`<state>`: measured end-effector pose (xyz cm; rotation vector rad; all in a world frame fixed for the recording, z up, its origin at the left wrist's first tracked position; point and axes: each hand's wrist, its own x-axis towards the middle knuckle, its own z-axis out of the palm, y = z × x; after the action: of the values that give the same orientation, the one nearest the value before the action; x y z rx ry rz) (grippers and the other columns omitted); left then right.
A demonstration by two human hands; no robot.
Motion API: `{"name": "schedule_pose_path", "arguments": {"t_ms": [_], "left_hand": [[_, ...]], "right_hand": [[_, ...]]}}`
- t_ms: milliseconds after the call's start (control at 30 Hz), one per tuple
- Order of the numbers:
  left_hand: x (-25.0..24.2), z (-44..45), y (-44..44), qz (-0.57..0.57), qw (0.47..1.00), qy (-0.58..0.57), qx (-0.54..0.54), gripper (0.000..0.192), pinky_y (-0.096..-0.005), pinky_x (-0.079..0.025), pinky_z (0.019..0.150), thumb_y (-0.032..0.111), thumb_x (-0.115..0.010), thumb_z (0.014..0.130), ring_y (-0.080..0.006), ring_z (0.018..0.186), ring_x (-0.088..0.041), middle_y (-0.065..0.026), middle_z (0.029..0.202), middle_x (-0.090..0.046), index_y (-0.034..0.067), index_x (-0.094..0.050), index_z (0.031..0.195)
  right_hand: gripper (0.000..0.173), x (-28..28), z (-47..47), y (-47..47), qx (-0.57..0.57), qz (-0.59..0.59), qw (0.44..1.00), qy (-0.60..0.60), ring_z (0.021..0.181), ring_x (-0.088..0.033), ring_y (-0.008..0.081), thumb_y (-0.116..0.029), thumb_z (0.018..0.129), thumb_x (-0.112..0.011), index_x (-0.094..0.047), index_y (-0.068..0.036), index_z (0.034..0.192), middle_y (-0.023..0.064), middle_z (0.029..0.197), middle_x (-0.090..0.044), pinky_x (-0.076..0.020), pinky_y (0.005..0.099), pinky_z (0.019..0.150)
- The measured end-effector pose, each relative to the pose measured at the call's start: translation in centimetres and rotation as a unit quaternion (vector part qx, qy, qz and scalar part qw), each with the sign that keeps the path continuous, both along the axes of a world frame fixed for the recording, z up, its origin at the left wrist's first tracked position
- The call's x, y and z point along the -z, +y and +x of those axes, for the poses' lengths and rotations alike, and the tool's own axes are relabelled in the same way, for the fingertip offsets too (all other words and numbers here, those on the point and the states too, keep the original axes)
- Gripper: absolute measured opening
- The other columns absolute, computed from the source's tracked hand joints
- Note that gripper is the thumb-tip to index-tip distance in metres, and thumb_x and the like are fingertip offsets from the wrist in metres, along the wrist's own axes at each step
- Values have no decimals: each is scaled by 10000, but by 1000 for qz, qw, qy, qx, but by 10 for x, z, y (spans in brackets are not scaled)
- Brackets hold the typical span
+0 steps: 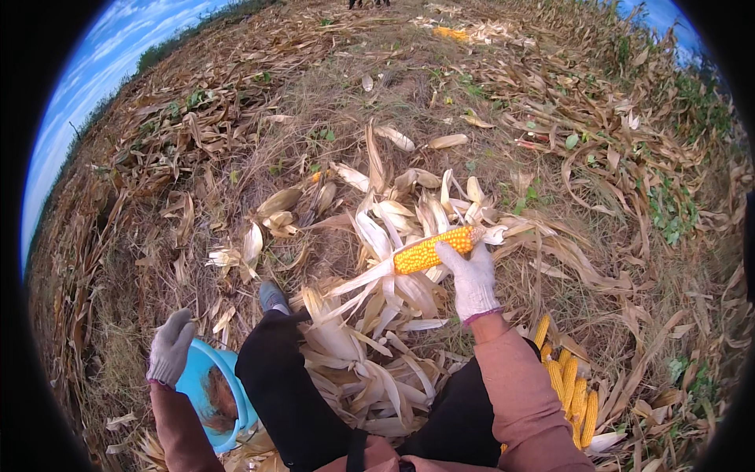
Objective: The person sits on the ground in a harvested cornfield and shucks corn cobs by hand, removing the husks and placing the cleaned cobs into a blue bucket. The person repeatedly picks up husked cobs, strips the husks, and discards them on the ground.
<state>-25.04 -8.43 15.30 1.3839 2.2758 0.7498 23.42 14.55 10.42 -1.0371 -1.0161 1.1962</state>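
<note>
My right hand (475, 271), in a white knitted glove, grips an ear of yellow corn (429, 252) near its right end. Pale peeled husk leaves (386, 274) spread from the ear's left end. Out to the left, my gloved left hand (173, 345) is raised above the rim of a light blue bucket (197, 377). Its fingers are bent close together; a small thin tip shows at them, too small to identify. Brown fibrous matter (221, 398) is visible in the bucket. Between my legs lies a heap of dry husks (377, 383).
Several husked corn ears (571, 383) are piled beside my right leg. Unhusked ears (280, 202) and loose husks lie on the dry grass ahead. Farther off is another pile of yellow corn (451, 33). Flattened stalks (159, 141) cover the left side; standing stalks (637, 41) border the right.
</note>
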Motion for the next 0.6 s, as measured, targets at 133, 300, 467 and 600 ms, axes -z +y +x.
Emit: {"name": "schedule_pose_path", "arguments": {"t_ms": [133, 300, 467, 600], "left_hand": [[-17, 116, 70, 77, 936, -269, 216, 354, -315, -503, 1016, 123, -595, 1041, -158, 1130, -647, -95, 1199, -708, -36, -607, 1357], [41, 225, 137, -115, 789, -528, 291, 480, -366, -501, 1057, 320, -502, 1111, -214, 1170, -664, -139, 1308, -682, 17, -496, 1483], [87, 247, 172, -38, 621, -778, 88, 463, -448, -520, 1044, 374, -459, 1092, -264, 1190, -656, -127, 1340, -661, 80, -530, 1442], [72, 247, 168, 10, 611, -790, 59, 378, -401, -568, 944, 165, -471, 1033, -247, 1065, -683, -121, 1209, -682, 57, -559, 1385]], "right_hand": [[455, 4, -8, -8, -12, 51, 998, -46, 1045, -660, 160, -52, 857, -819, -594, -20, 1250, 72, 1167, -665, -533, 321, 969], [585, -4, -28, -41, 17, 302, 896, -326, 1096, -645, 236, -41, 747, -898, -610, -63, 1256, 112, 1186, -631, -533, 363, 970], [648, 6, -34, -65, -122, 405, 824, -376, 1042, -655, 324, -129, 685, -919, -642, -144, 1271, 106, 1191, -605, -561, 407, 880], [375, 13, -43, -69, -222, 403, 783, -419, 930, -699, 269, -63, 818, -802, -696, -149, 1167, 58, 1096, -652, -577, 365, 785]]}}
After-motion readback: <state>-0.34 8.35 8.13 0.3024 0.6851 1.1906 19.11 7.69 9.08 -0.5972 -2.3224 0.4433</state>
